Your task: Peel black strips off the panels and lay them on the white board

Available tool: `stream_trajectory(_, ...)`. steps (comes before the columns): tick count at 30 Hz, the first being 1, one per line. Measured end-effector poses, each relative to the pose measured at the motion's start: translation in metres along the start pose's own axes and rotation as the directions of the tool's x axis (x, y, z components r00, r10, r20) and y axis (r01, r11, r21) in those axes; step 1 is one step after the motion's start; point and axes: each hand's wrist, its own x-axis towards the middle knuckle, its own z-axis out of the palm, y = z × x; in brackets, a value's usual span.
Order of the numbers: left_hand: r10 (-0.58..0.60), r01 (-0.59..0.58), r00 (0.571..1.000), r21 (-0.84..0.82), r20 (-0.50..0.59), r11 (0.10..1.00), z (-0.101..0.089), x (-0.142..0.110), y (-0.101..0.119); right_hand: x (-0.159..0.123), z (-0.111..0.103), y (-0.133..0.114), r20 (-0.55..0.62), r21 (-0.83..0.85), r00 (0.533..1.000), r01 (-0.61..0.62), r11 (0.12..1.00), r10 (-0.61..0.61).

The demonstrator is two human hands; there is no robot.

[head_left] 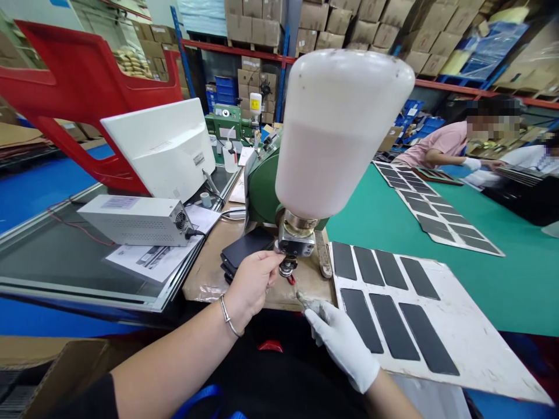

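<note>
My left hand [255,280], bare with a thin silver bracelet, reaches to the metal nozzle [288,265] under a large white dispenser bottle [340,134]. Its fingertips are at the nozzle, and I cannot tell if they pinch anything. Just behind this hand lies a stack of black pads [244,249]. My right hand [343,343], in a white glove, grips a small grey tool [306,300] near the nozzle. Beside the glove lies a white board [476,326] carrying rows of black strips [393,326].
A white power supply [140,221] and the back of a white monitor [159,148] stand to the left. A green machine [262,189] sits behind the nozzle. On a green table [524,291] at right, more strips lie on a board, and two co-workers [441,145] sit beyond.
</note>
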Motion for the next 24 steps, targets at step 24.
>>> stream_trajectory(24, 0.037, -0.036, 0.999, -0.05, 0.016, 0.998, -0.002, -0.001, -0.008, 0.002, 0.004, 0.0, 0.032, 0.065, 0.999, -0.011, 0.998, 0.009)
